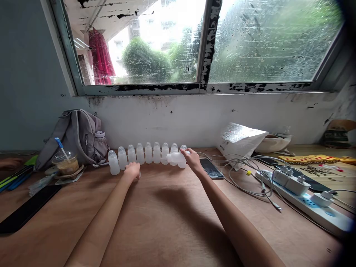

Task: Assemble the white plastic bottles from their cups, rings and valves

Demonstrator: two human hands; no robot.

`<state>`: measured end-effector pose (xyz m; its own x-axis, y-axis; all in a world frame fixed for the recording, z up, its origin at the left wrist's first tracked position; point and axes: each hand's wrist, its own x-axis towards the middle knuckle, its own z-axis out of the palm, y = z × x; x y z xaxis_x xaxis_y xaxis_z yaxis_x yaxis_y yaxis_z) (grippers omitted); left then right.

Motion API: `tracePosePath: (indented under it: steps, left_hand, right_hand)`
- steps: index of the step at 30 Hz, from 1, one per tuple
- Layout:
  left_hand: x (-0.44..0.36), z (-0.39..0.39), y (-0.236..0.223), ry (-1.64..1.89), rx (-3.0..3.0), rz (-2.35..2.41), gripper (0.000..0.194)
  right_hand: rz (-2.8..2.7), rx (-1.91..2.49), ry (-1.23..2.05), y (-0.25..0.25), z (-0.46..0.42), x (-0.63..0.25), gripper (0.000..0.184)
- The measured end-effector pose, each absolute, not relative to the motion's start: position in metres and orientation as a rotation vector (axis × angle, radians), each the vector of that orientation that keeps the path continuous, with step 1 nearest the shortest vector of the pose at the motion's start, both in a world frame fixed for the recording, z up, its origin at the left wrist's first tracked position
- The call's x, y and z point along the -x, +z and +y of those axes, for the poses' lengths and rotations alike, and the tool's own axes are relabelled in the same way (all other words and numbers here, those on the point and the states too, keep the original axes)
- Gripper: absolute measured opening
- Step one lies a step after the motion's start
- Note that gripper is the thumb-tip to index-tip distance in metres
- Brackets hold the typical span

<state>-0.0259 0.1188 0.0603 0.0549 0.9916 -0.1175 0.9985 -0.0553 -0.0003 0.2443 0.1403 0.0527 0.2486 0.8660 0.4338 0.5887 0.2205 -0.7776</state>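
Several small translucent white bottles [144,152] stand in a curved row at the far side of the wooden table [167,215], below the window. My right hand [191,158] is closed round one bottle [175,157], held on its side at the row's right end. My left hand [132,171] rests on the table just in front of the row's left part, fingers curled; whether it holds a bottle is hidden by the hand.
A grey bag [78,135] and a plastic cup with a blue straw [65,163] sit at the left. A phone [211,168], tangled cables [244,167], a white power strip [311,202], a white packet [239,139] and yellow strips [308,158] lie at the right. Another person's hand [9,163] shows at the far left.
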Motion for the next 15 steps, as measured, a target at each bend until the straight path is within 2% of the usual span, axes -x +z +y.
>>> tracePosePath:
  steps: [5,8,10,12,15]
  left_hand:
    - [0.022,0.116,0.064,-0.088,-2.238,2.176,0.064]
    - [0.002,0.106,0.067,0.079,-2.391,2.044,0.079]
    - [-0.017,0.097,0.067,0.208,-2.492,1.937,0.081]
    - [-0.037,0.089,0.064,0.319,-2.539,1.882,0.073]
    - [-0.054,0.083,0.059,0.449,-2.495,1.867,0.045]
  right_hand:
    - [-1.491,1.507,0.327,0.052,0.137,-0.237,0.035]
    - [-1.51,1.559,0.312,0.053,0.134,-0.231,0.034]
    - [-1.524,1.585,0.3,0.055,0.131,-0.224,0.032]
    - [-1.556,1.586,0.302,0.058,0.125,-0.215,0.031]
    - [-1.641,1.545,0.274,0.064,0.114,-0.203,0.03]
